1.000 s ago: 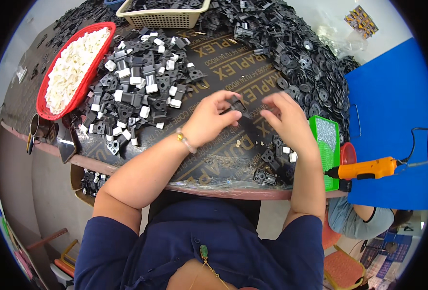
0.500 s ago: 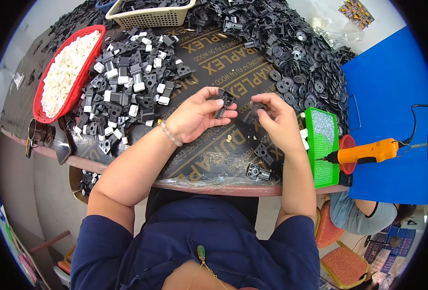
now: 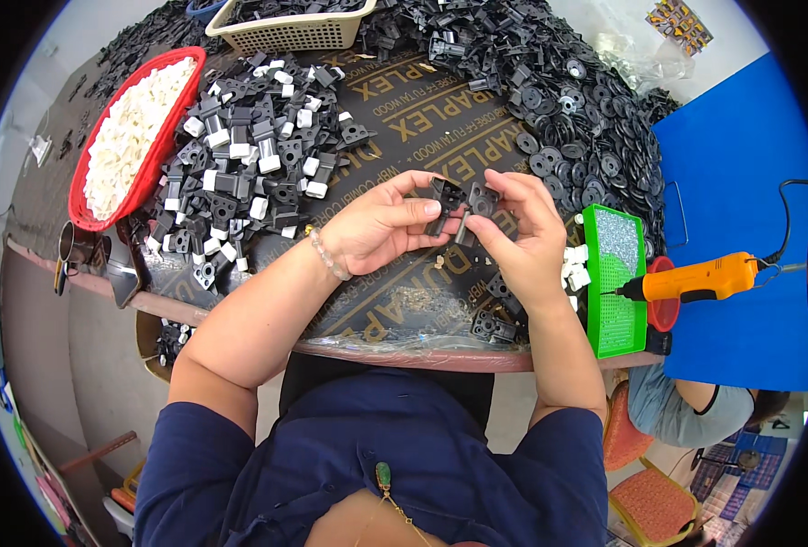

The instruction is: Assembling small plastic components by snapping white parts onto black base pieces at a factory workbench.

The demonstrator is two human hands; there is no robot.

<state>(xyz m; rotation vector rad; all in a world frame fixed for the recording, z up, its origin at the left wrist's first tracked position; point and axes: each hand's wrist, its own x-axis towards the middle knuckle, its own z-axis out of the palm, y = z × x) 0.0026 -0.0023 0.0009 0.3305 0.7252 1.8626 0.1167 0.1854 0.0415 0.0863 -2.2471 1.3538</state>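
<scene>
In front of my chest, my left hand [image 3: 387, 219] grips a black plastic part [image 3: 442, 202] between thumb and fingers. My right hand [image 3: 520, 221] pinches a second black plastic bracket [image 3: 482, 202], with holes in its flat face. The two parts are held close side by side; whether they touch, I cannot tell. By my right forearm, more loose black brackets [image 3: 493, 326] lie near the table's front edge. Left of my left hand spreads a heap of black brackets with white caps [image 3: 260, 159].
A red basket [image 3: 77, 196] of white pieces stands at left, a beige basket [image 3: 285, 38] at the back. Black discs [image 3: 595, 146] pile up at right. Beside them are a green tray [image 3: 642, 314] of small metal pieces and an orange electric screwdriver [image 3: 700, 278]. Another person [image 3: 686, 415] sits beyond.
My right hand has brought its bracket leftward, close beside the part in my left hand. The left hand has turned its part slightly and stays nearly in place.
</scene>
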